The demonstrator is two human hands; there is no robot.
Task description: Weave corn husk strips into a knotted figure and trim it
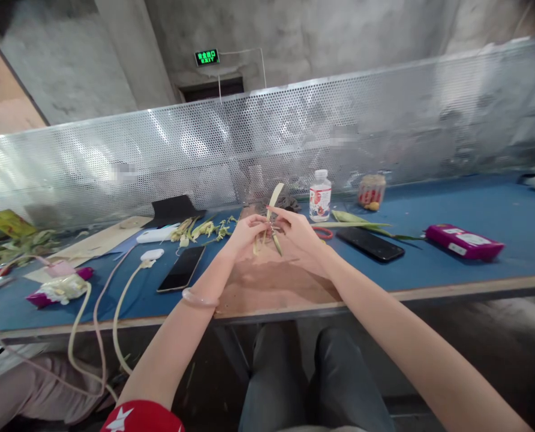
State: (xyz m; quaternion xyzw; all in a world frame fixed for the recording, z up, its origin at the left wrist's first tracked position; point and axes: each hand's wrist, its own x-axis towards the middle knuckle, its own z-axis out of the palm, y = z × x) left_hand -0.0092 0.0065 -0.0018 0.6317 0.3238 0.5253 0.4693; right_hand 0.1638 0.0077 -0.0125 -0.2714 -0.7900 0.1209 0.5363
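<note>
Left hand (251, 230) and right hand (300, 230) meet with fingers drawn together, pinching a pale leaf strip (275, 195) between them; one end rises above the fingers and a greenish tip points down. The strip is held over a brown board (271, 291) set within the blue table (415, 207). Beyond the right hand stand a white bottle (320, 203) and a jar (371, 191); a black phone (370, 244) lies to its right, near a purple packet (463, 242).
</note>
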